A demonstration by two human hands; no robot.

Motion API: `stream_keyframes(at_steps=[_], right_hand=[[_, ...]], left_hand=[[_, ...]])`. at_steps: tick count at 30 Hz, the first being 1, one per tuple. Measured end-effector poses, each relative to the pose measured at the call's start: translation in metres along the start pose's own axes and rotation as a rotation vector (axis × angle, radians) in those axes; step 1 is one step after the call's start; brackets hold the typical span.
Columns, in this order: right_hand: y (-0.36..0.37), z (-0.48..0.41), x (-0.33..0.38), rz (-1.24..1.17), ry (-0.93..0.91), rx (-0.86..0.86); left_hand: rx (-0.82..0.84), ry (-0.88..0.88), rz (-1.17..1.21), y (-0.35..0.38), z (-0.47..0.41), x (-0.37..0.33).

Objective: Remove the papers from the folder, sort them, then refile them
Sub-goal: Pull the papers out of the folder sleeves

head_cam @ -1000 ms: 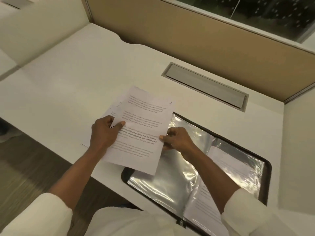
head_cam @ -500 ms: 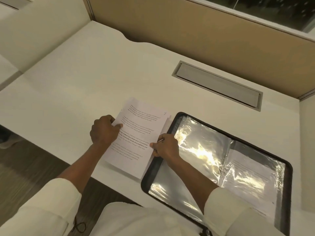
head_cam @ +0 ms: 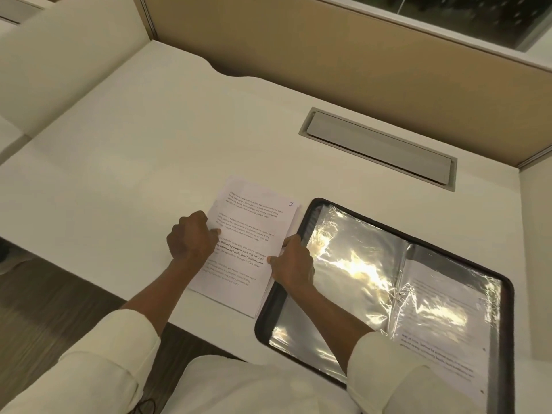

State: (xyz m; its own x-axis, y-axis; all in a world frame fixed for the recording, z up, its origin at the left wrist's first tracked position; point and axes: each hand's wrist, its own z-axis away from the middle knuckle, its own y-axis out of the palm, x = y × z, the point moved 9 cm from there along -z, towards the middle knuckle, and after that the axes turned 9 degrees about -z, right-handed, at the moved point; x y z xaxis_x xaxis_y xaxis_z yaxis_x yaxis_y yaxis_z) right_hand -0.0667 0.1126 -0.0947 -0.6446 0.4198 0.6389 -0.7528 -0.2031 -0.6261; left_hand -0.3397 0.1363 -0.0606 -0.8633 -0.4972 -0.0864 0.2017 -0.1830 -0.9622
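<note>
The person wears a cream top [head_cam: 254, 386]; left sleeve [head_cam: 98, 363] and right sleeve [head_cam: 403, 372] end loose at mid-forearm. The left hand [head_cam: 191, 239] and right hand [head_cam: 294, 264] are bare.

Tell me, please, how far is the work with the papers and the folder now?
Done: a paper stack lies on the desk beside the open folder, whose left sleeve looks empty. In hand: the left hand and right hand hold the stack's edges. Left: at least one printed page sits in the right sleeve; sorting and refiling remain.
</note>
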Motion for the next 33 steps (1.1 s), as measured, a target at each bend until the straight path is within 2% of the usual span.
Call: stream_keyframes(at_steps=[6, 10, 15, 21, 24, 33], right_hand=[[-0.009, 0.006, -0.001, -0.035, -0.001, -0.042], [-0.017, 0.013, -0.008, -0.134, -0.120, -0.038], [-0.049, 0.039, -0.029, -0.130, -0.331, -0.133], [-0.095, 0.068, -0.066, 0.123, -0.507, -0.424], [-0.120, 0.080, -0.102, 0.153, -0.457, -0.510], [-0.181, 0.108, -0.242, 0.254, -0.029, -0.529]], left_hand=[[-0.106, 0.035, -0.123, -0.013, 0.008, -0.009], [-0.195, 0.124, -0.253, -0.019, 0.019, -0.028], [-0.212, 0.287, -0.089, -0.014, 0.051, -0.071], [-0.141, 0.657, 0.048, 0.010, 0.125, -0.160], [-0.077, 0.873, 0.073, 0.030, 0.170, -0.203], [0.041, 1.361, 0.065, 0.073, 0.293, -0.285]])
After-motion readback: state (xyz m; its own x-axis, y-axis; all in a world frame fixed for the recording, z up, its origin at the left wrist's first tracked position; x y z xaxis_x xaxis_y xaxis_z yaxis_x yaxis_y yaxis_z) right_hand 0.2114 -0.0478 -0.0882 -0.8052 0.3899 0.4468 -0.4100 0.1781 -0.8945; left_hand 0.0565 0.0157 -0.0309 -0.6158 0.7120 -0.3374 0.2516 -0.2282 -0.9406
